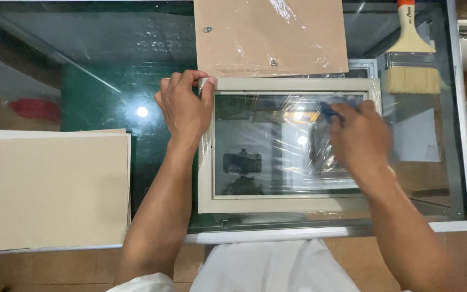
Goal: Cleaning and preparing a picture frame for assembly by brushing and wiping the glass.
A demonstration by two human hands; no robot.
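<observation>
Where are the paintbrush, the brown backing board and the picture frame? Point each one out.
paintbrush (pixel 413 79): head view, on the pale bristles.
brown backing board (pixel 255 40): head view, on its bare middle.
picture frame (pixel 277 204): head view, on the lower rail.

The cream rectangular picture frame wrapped in clear plastic film lies on the glass tabletop. Behind the frame lies the brown hardboard backing sheet. To the frame's right lies the wooden-handled wide paintbrush. To its left lies the stack of beige flat boards.

Lamp glare on glass; motion-blurred right hand.
</observation>
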